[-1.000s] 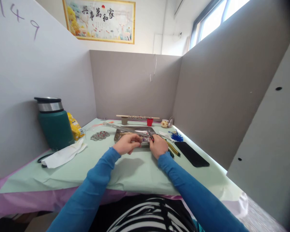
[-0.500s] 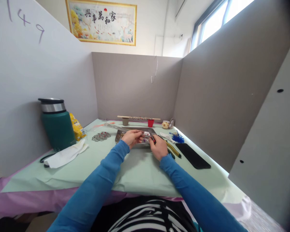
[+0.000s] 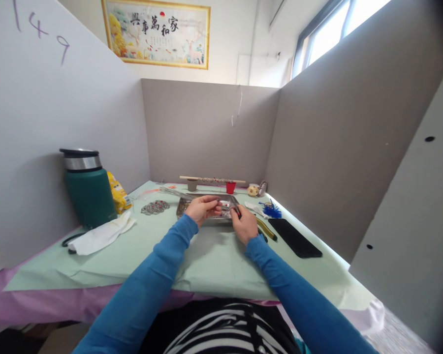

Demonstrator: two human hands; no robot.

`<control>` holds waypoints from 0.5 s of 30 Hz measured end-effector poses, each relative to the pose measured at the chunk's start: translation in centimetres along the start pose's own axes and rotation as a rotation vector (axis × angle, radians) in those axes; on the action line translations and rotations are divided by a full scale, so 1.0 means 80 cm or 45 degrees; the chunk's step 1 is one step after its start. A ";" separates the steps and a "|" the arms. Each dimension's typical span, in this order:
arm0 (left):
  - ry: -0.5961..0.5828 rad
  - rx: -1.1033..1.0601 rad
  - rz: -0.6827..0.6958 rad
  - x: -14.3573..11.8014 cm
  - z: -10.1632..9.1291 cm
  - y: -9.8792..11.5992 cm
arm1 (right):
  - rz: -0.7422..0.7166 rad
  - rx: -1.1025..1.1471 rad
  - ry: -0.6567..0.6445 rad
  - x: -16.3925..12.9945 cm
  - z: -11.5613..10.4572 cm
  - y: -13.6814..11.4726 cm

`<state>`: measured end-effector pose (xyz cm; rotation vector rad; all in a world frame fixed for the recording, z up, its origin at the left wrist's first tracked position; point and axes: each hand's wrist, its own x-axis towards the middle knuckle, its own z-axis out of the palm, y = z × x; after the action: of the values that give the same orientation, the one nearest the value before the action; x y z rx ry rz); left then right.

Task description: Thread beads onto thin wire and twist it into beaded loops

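Observation:
My left hand [image 3: 202,211] is raised over the near side of a metal tray [image 3: 221,222], thumb and fingers pinched together. Whatever lies between those fingertips is too small to make out. Just to its right, my right hand [image 3: 245,225] is closed round a small pair of pliers [image 3: 237,212] with red and dark handles, their jaws toward the left fingertips. Small bright pieces lie in the tray, partly hidden by my hands. Thin metal wires [image 3: 172,191] rest at the tray's left rim. Left of the tray lies a heap of silvery chain with red beads [image 3: 155,207].
A green flask [image 3: 88,194], a yellow packet [image 3: 118,192] and white cloth [image 3: 103,235] stand at left. Behind the tray, a beaded stick [image 3: 212,180] spans a grey cup [image 3: 192,185] and red cup [image 3: 230,187]. Yellow-handled tool [image 3: 266,229], blue tassel [image 3: 272,210] and black phone [image 3: 294,238] lie right.
My right hand has shifted slightly right with the pliers, widening the space between the hands. The pliers have turned a little. My left hand stays nearly in place, still pinched.

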<state>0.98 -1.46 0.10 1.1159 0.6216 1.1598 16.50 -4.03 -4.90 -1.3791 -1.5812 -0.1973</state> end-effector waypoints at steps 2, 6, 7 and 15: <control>0.008 -0.010 0.013 0.000 -0.001 0.000 | -0.019 -0.009 -0.001 0.000 0.000 0.000; 0.003 -0.030 0.062 -0.001 0.000 0.001 | -0.071 -0.037 0.000 -0.002 -0.002 -0.002; -0.010 -0.033 0.078 -0.002 0.000 0.001 | -0.080 -0.038 0.000 -0.003 -0.002 -0.002; -0.095 -0.014 0.139 0.000 -0.003 -0.002 | -0.157 0.001 -0.046 -0.005 -0.004 -0.008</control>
<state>0.82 -1.38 -0.15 1.1902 0.5013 1.2077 16.11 -4.74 -4.78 -1.2916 -1.6976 -0.2476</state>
